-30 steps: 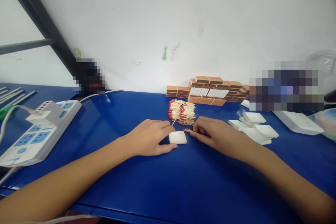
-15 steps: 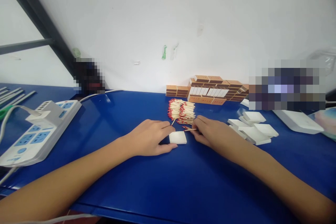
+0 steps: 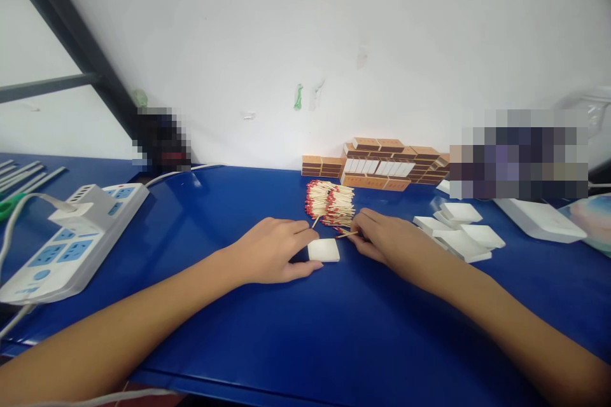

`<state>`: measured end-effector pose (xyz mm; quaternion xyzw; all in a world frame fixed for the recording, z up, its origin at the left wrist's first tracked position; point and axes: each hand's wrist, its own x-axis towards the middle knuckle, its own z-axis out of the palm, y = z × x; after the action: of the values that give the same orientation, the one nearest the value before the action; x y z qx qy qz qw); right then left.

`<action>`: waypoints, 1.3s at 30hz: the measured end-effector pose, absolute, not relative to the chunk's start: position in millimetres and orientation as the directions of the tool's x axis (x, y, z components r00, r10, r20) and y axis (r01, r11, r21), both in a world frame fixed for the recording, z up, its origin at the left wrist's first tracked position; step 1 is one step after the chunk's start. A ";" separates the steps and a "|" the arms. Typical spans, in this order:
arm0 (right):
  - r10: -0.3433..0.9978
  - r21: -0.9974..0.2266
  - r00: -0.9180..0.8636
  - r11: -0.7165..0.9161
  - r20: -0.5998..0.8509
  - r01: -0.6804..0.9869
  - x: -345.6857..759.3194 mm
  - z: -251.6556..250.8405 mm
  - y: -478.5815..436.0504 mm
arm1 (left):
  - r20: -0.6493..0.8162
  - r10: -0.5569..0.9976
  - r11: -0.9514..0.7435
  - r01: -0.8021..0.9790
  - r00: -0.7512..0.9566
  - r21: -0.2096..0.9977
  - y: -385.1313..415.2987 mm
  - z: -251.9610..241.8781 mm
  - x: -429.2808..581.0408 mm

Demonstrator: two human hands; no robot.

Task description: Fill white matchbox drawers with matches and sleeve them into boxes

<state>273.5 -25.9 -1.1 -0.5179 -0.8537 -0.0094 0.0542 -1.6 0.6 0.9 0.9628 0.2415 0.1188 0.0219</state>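
Observation:
A small white matchbox tray (image 3: 324, 250) lies on the blue table in front of me. My left hand (image 3: 279, 249) grips it from the left, with the thumb along its near edge and the fingers at its far edge. To the right of the tray, my right hand (image 3: 375, 235) is closed in a pinch on a matchstick (image 3: 347, 234), whose red head points left. Some more red heads show close by the fingertips; whether they are held too I cannot tell. Just beyond both hands is a heap of red-headed matches (image 3: 330, 200), with one stick near my left fingertips.
Brown matchboxes (image 3: 375, 182) are stacked against the wall behind the heap. Several white trays (image 3: 461, 236) are piled right of my right hand, with a larger white box (image 3: 539, 219) beyond. A power strip (image 3: 79, 248) with a cable lies on the left.
The match in my right fingers has tilted, its head now lower, and my right hand has shifted very slightly. My left hand and the tray have stayed in place.

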 end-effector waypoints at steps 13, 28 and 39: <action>0.923 -0.141 -0.381 0.370 -0.053 0.918 271.3 12.3 -32.5 | 0.207 0.468 -0.883 0.459 0.859 0.094 -0.6 0.7 -1.6; 0.885 -0.154 -0.459 0.466 0.076 0.872 287.5 -1.1 -27.8 | 0.206 0.482 -0.876 0.472 0.852 0.097 -0.4 0.5 -0.4; 0.897 -0.142 -0.439 0.441 0.049 0.886 285.9 4.8 -27.7 | 0.171 0.539 -0.842 0.524 0.825 0.125 -1.6 6.6 -0.4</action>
<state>285.9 -27.7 4.8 -0.5266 -0.8468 0.0475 0.0585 -0.4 -1.6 6.6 0.9545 0.2786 0.1003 0.0364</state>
